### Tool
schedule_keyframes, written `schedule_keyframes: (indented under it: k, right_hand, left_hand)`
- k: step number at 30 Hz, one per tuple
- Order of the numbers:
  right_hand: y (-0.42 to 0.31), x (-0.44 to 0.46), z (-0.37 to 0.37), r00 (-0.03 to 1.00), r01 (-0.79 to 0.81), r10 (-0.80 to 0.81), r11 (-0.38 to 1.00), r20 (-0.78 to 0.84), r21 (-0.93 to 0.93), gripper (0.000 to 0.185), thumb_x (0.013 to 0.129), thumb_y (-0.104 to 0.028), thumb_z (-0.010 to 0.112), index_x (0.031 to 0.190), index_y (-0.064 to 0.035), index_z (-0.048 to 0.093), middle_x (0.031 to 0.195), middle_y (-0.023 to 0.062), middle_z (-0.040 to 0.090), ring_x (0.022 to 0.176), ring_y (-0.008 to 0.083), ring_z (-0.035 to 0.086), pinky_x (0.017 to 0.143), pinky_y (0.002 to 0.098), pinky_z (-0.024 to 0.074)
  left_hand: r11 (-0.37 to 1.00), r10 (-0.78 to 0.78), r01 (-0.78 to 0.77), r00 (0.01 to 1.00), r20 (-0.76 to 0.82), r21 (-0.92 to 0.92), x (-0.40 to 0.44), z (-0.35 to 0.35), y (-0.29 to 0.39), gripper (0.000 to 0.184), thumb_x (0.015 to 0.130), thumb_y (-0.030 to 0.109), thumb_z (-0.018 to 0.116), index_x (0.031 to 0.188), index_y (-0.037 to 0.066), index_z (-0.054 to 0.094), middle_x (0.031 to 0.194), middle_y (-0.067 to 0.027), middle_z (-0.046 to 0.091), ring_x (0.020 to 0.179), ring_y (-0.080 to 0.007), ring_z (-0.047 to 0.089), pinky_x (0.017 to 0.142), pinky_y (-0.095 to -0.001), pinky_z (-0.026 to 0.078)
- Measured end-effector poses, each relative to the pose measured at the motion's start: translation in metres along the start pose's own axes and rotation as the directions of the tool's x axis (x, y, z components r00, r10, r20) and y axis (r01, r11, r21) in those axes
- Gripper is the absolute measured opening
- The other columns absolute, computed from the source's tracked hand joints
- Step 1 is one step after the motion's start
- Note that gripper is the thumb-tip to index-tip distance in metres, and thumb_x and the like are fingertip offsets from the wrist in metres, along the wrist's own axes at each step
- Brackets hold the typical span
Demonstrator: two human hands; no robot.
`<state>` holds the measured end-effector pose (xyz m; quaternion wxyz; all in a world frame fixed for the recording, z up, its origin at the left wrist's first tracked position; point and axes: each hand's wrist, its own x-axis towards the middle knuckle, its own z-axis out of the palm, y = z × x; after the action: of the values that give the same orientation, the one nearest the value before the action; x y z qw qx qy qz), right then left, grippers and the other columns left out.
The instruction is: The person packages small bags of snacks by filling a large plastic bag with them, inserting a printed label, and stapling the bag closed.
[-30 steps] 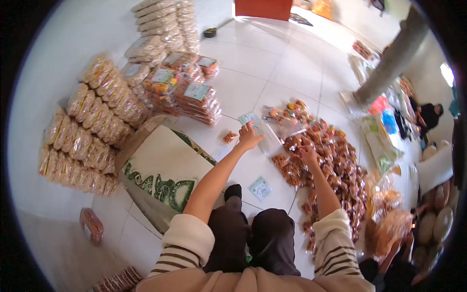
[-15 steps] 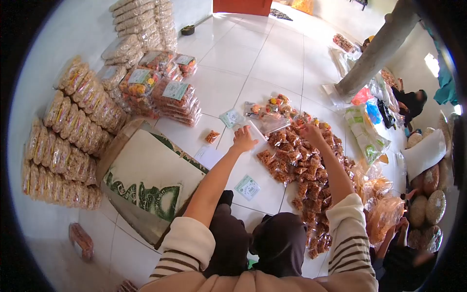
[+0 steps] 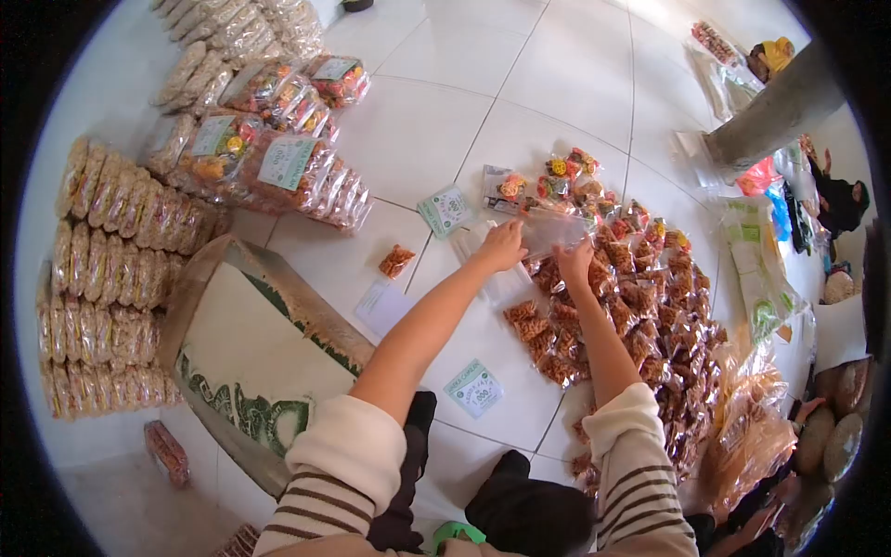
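Note:
A clear plastic bag is stretched between my two hands above the floor. My left hand has closed fingers at its left edge, and my right hand pinches its right side. Beneath and beyond them spreads a pile of small snack packets, mostly brown. Packets with red and yellow pieces lie at its far end. Flat clear bags rest on the tiles under my left forearm. Left of them are a printed green label and a single brown snack packet.
A worn box stands at my left, with stacked snack bags and large labelled packs behind it. Another label lies near my feet. A pillar rises at right; a person sits beyond it.
My left hand has moved right and closed on the clear bag, which was over the packets. My right hand has come down and left to the bag. The view has tilted downward.

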<state>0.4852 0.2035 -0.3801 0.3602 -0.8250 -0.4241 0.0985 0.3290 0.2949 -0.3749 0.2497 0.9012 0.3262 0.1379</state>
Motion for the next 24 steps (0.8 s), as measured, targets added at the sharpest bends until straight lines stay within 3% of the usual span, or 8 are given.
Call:
schedule_keyframes:
  k: [1,3,5,7,10,14,20,24]
  right_hand:
    - [-0.003,0.004,0.010,0.972,-0.173,0.186,0.980,-0.145,0.096,0.081,0.064,-0.018,0.073,0.127,0.0008,0.026,0.116,0.0237,0.041,0.109,0.0387,0.037,0.091,0.0435,0.0313]
    - [-0.013,0.012,0.019,0.940,-0.296,0.321,0.936,-0.115,0.191,0.081,0.064,-0.017,0.073,0.127,0.0007,0.025,0.115,0.0241,0.043,0.107,0.0391,0.040,0.091,0.0428,0.0321]
    - [-0.023,0.018,0.015,0.830,-0.506,0.556,0.785,-0.045,0.358,0.082,0.063,-0.014,0.074,0.126,0.0005,0.024,0.112,0.0250,0.046,0.103,0.0398,0.045,0.090,0.0413,0.0337]
    - [-0.026,0.021,0.010,0.831,-0.515,0.554,0.795,-0.040,0.320,0.065,0.065,-0.014,0.073,0.116,0.0008,0.036,0.102,0.0233,0.053,0.093,0.0379,0.052,0.083,0.0396,0.0393]
    - [-0.048,0.006,-0.016,0.963,-0.204,0.258,0.891,-0.081,0.405,0.024,0.079,-0.021,0.060,0.082,0.0027,0.057,0.073,0.0142,0.060,0.071,0.0270,0.058,0.068,0.0363,0.0420]
    - [-0.068,-0.014,-0.031,0.990,-0.109,0.127,0.969,-0.067,0.220,0.043,0.089,-0.035,0.041,0.075,0.0017,0.058,0.065,0.0184,0.057,0.062,0.0310,0.056,0.060,0.0388,0.0414]
    - [-0.108,-0.039,-0.074,0.990,-0.136,0.138,0.950,0.013,0.280,0.041,0.087,-0.034,0.048,0.070,0.0021,0.056,0.055,0.0126,0.054,0.055,0.0225,0.053,0.055,0.0357,0.0404]
    - [-0.146,-0.074,-0.131,0.981,-0.092,0.170,0.839,-0.097,0.536,0.032,0.081,-0.028,0.060,0.075,0.0027,0.054,0.062,0.0082,0.054,0.058,0.0157,0.053,0.054,0.0312,0.0419]
  left_hand:
    - [1.000,-0.010,0.010,1.000,0.008,0.001,0.008,0.004,0.007,0.074,0.070,0.028,0.065,0.125,0.001,0.024,0.114,-0.0223,0.044,0.106,-0.0325,0.046,0.092,-0.0447,0.034]
    - [0.953,-0.230,0.217,0.972,-0.038,-0.210,0.017,0.008,0.023,0.067,0.074,0.024,0.063,0.125,0.002,0.026,0.102,-0.0196,0.053,0.096,-0.0317,0.053,0.087,-0.0412,0.038]
    - [0.953,-0.271,0.252,0.957,-0.107,-0.167,0.013,0.015,0.034,0.062,0.073,0.024,0.064,0.120,0.001,0.031,0.100,-0.0187,0.055,0.088,-0.0330,0.055,0.078,-0.0417,0.041]
    - [0.955,-0.291,0.272,0.939,-0.183,-0.123,0.012,0.021,0.037,0.058,0.072,0.023,0.064,0.116,0.000,0.035,0.097,-0.0178,0.057,0.080,-0.0343,0.057,0.069,-0.0421,0.044]
    - [0.818,-0.520,0.365,0.800,-0.300,-0.445,0.002,0.010,0.053,0.037,0.075,0.029,0.063,0.097,0.006,0.045,0.069,-0.0124,0.060,0.068,-0.0296,0.059,0.059,-0.0380,0.044]
    - [0.743,-0.527,0.306,0.815,-0.239,-0.595,-0.018,-0.005,0.047,0.032,0.081,0.033,0.057,0.068,0.003,0.054,0.063,-0.0113,0.060,0.060,-0.0283,0.058,0.057,-0.0395,0.045]
    - [0.944,-0.266,0.221,0.949,-0.171,-0.244,-0.064,-0.100,0.090,0.028,0.084,0.032,0.051,0.075,0.006,0.058,0.065,-0.0104,0.060,0.059,-0.0290,0.058,0.056,-0.0383,0.045]
    - [0.959,-0.235,0.137,0.872,-0.430,-0.248,-0.100,-0.167,0.125,0.028,0.087,0.029,0.048,0.078,0.005,0.059,0.075,-0.0109,0.062,0.064,-0.0223,0.061,0.052,-0.0340,0.046]
